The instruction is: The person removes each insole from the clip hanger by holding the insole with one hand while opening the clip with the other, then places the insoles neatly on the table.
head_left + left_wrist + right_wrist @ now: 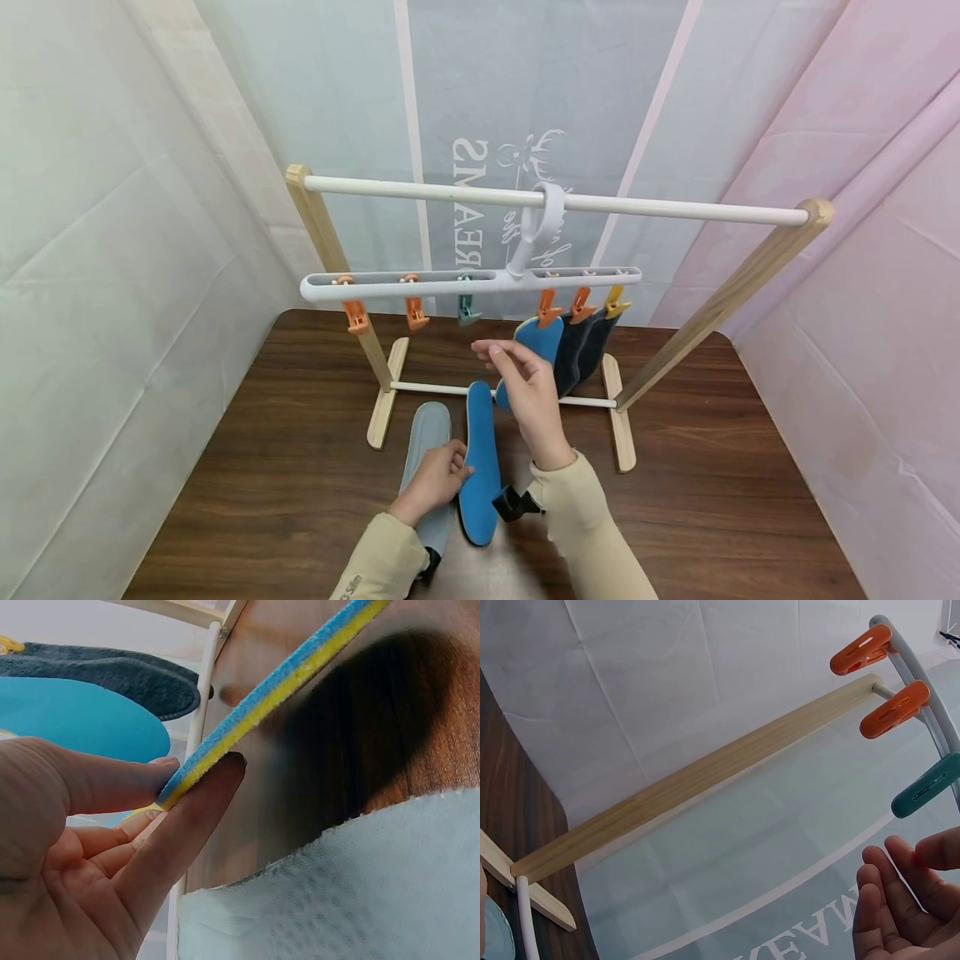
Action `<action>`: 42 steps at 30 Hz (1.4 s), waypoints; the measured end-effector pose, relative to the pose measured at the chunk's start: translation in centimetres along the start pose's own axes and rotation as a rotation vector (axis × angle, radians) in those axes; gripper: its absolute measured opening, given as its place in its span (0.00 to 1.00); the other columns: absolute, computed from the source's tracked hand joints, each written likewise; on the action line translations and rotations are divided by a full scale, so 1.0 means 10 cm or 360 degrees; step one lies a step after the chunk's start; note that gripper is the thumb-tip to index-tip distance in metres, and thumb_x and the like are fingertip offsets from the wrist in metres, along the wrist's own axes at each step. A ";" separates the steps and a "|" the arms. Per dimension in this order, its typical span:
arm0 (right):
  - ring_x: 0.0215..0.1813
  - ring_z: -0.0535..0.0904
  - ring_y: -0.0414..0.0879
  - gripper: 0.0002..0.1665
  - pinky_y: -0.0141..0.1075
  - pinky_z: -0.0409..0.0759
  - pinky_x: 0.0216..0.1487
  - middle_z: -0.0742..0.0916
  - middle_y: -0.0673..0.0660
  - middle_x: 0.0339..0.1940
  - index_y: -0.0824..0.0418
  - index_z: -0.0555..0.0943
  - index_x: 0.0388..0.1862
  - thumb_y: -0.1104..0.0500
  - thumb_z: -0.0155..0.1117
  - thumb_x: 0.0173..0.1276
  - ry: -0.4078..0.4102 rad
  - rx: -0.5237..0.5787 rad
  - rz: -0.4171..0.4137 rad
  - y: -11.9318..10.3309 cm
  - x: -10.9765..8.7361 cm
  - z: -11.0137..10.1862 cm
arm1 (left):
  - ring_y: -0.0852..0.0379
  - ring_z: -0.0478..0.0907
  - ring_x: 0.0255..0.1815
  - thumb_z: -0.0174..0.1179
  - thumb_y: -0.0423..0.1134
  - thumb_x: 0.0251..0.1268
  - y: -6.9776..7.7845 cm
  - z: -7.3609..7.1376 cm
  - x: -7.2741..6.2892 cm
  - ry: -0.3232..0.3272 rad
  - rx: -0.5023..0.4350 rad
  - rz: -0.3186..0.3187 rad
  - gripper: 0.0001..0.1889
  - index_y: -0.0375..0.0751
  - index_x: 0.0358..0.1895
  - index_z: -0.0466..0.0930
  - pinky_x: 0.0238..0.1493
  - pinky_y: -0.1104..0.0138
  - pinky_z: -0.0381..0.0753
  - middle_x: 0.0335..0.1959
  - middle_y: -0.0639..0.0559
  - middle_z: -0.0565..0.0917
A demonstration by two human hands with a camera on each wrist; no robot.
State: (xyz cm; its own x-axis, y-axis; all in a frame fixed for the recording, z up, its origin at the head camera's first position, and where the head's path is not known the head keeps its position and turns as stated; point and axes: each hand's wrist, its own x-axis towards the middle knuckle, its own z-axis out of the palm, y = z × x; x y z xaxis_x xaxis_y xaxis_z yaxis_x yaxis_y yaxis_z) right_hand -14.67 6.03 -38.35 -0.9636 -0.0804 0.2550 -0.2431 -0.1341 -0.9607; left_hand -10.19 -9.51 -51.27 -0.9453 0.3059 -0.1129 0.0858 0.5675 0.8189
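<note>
My left hand [435, 483] pinches the edge of a blue insole [482, 467] between thumb and fingers. In the left wrist view, that insole [274, 697] shows a yellow underside and stands tilted above the table. A grey insole [429, 429] lies beneath the left hand, partly covered by it. Raised below the white hanger [420, 287], my right hand [531, 400] holds nothing, its fingers loosely bent. The nearest clip to it in the right wrist view is a green one [928, 786]. Another blue insole [546, 336] hangs from an orange clip [548, 310], partly behind the right hand.
Dark fuzzy insoles [592, 350] hang from an orange clip [582, 306] and a yellow clip [617, 302]. Two orange clips [355, 317] hang without insoles at the left. A wooden rack with a white rail [675, 209] carries the hanger over the brown table [712, 500].
</note>
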 end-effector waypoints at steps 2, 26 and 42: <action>0.53 0.80 0.46 0.18 0.53 0.73 0.60 0.85 0.62 0.50 0.65 0.82 0.50 0.53 0.54 0.75 -0.0001 0.0006 0.0008 0.00 0.00 0.00 | 0.62 0.64 0.25 0.59 0.27 0.64 -0.01 0.01 0.01 -0.0017 0.0005 -0.0014 0.06 0.29 0.42 0.74 0.29 0.68 0.65 0.25 0.54 0.69; 0.53 0.80 0.47 0.18 0.41 0.77 0.57 0.84 0.63 0.51 0.66 0.81 0.50 0.54 0.54 0.75 -0.0005 0.0021 -0.0022 0.03 -0.03 -0.03 | 0.59 0.73 0.25 0.62 0.30 0.61 -0.04 0.11 0.03 -0.0056 0.0024 -0.0053 0.10 0.28 0.43 0.76 0.28 0.69 0.73 0.27 0.49 0.78; 0.53 0.79 0.47 0.18 0.48 0.74 0.60 0.84 0.64 0.51 0.66 0.81 0.50 0.54 0.54 0.75 0.0005 0.0027 -0.0016 0.04 -0.04 -0.03 | 0.56 0.74 0.25 0.62 0.29 0.60 -0.01 0.13 0.03 -0.0031 0.0102 -0.0053 0.08 0.28 0.40 0.76 0.28 0.67 0.73 0.24 0.48 0.78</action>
State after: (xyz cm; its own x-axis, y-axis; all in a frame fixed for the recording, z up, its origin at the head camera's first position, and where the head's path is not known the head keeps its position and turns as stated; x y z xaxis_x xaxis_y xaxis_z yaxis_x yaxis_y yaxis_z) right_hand -14.46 6.30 -38.86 -0.9614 -0.0760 0.2646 -0.2511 -0.1515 -0.9560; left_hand -10.08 -8.51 -52.14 -0.9418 0.3003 -0.1510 0.0747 0.6252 0.7769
